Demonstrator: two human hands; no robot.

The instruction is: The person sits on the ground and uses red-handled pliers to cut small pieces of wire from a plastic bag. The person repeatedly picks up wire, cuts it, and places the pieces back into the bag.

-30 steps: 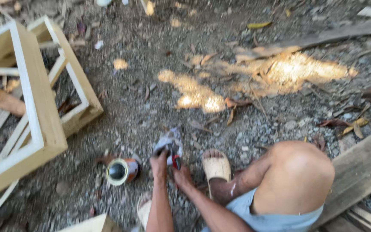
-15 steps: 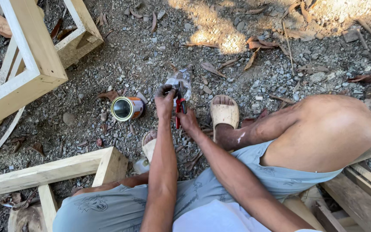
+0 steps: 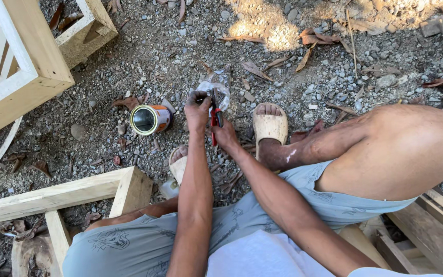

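You're pinching a clear plastic bag (image 3: 216,91) with your left hand (image 3: 197,110); your right hand (image 3: 225,134) is closing red-handled pliers (image 3: 215,119), probably, on it. Bag still unopened; tin can (image 3: 150,119) lying at 9 o'clock.

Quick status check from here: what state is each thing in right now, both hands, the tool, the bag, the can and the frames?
left hand: closed on the clear plastic bag
right hand: gripping the red-handled tool
red-handled tool: held upright against the bag; its tip is hidden
clear plastic bag: crumpled, lifted off the gravel
metal can: open, lying on its side
wooden frames: unpainted, resting on the gravel
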